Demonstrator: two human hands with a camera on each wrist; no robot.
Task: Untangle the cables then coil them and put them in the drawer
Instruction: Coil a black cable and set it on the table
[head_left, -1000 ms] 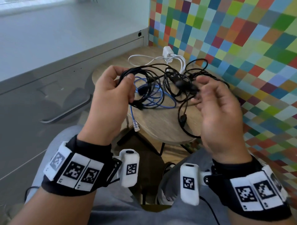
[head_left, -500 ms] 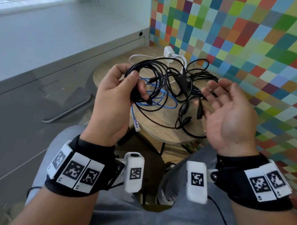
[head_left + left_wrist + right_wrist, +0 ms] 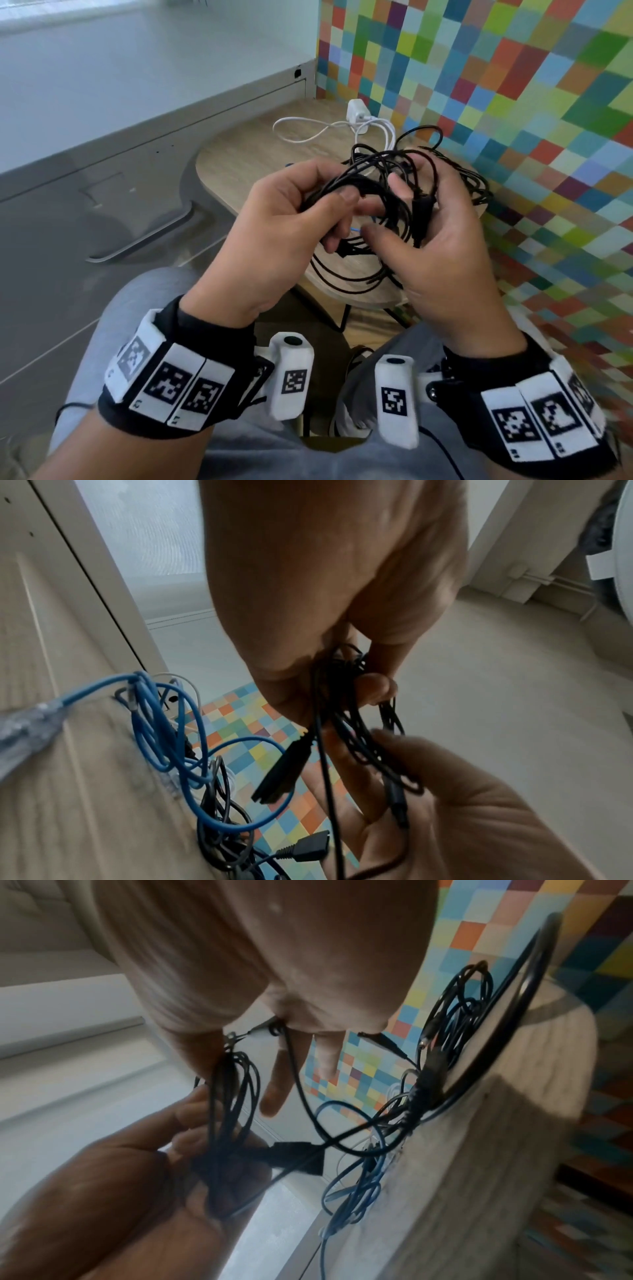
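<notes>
Now left hand (image 3: 270, 233) and right hand (image 3: 452, 246) both grasp the tangled black cables (image 3: 329, 192) over the wooden table (image 3: 246, 161)

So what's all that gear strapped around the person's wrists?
Both hands and forearms are bare: left hand, right hand. Each wrist wears a black band carrying white tiles printed with black square codes, plus a white camera box with a code and a dark lens. A thin black lead runs from the right one.
</notes>
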